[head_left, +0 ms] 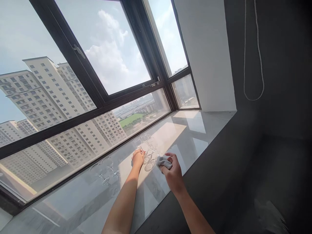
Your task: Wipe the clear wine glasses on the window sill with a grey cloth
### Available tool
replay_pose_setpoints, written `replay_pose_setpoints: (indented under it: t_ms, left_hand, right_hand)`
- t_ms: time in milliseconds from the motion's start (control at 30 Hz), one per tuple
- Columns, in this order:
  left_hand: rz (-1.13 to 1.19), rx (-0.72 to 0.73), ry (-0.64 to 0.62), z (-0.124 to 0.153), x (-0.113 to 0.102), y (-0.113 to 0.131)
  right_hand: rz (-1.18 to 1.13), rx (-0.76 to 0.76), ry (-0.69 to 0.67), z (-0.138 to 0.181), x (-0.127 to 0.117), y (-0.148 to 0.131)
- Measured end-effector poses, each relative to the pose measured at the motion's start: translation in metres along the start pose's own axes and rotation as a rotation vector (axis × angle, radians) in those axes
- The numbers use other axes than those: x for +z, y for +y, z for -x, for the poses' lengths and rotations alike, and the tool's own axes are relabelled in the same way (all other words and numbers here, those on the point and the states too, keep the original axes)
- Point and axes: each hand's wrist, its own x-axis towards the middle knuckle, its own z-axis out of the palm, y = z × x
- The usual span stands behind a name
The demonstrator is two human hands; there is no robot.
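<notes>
right hand (175, 174) scrunching a soft grey cloth (163, 163), left hand (138, 157) at clear stemmed glasses (149, 152) – can't tell if gripping, super glossy sill (170, 134)

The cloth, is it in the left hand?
No, the right hand holds the cloth, while the left hand is at the glasses.

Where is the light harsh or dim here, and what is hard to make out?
Head view: bright daylight through the window; sun patches and reflections on the glossy sill; deep shadow over the wall at far right; the clear glasses by the left hand look faint, their outlines partly lost.
</notes>
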Motion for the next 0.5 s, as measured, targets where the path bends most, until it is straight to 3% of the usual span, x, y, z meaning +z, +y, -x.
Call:
replay_pose_setpoints:
  t_ms: [500]
  left_hand:
    - [0.098,-0.026,-0.019,-0.005,0.009,-0.012]
  right_hand:
    - [0.0,-0.001,0.008,-0.003,-0.001,0.001]
